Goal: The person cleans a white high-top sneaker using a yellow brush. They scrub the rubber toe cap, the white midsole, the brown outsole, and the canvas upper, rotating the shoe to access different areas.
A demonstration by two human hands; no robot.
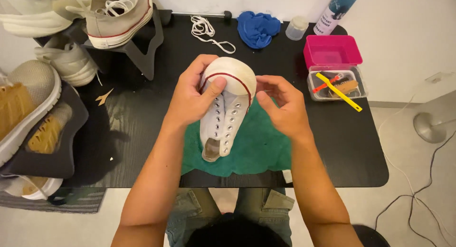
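Head view showed my left hand [192,97] gripping the shoe [224,106] over the green towel [256,149] near the table's [351,152] front edge, right hand [280,106] loose beside its toe, best held steady.

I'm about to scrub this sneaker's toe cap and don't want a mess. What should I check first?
1. Sneaker steadied: ok, left hand grips it by the toe.
2. Right hand free for a tool: ok, it holds nothing.
3. Green towel under the sneaker: ok.
4. Laces out: ok, eyelets bare, lace lies on the table.
5. Brush within reach: ok, in the clear box.
6. Spray bottle capped: cannot tell.
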